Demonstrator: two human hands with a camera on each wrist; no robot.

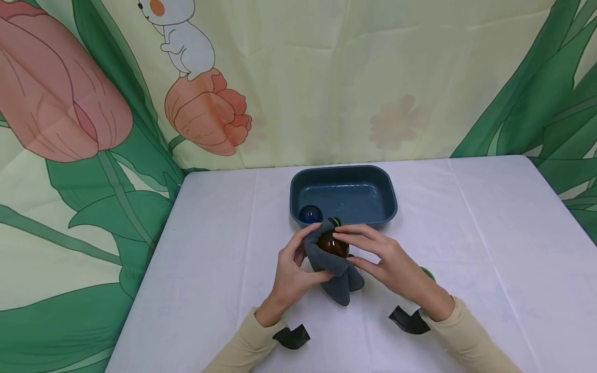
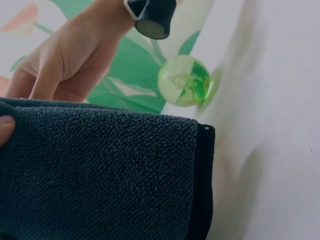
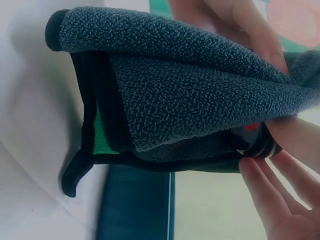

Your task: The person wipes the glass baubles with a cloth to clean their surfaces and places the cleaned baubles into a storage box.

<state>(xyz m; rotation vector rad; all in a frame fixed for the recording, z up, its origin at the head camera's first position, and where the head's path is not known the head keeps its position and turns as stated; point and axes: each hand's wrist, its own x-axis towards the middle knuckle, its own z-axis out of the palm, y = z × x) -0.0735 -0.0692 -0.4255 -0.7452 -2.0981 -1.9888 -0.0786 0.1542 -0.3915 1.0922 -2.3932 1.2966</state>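
Note:
A blue-grey terry cloth (image 1: 328, 260) with dark edging is held in my left hand (image 1: 293, 269), the thumb on its near side. Wrapped partly in it is a glossy dark red ball (image 1: 333, 244). My right hand (image 1: 394, 264) has its fingertips and thumb around the ball's exposed right side. In the right wrist view, folds of the cloth (image 3: 200, 100) hide most of the ball (image 3: 250, 137), and a green patch of the cloth's other face shows. The cloth's lower end hangs down in the left wrist view.
A dark blue tray (image 1: 354, 199) stands just beyond the hands, with a blue ball (image 1: 310, 214) in its near left corner. A clear green ball (image 2: 185, 80) lies on the white table (image 1: 466, 233), mostly hidden behind my right wrist in the head view. A printed curtain hangs behind.

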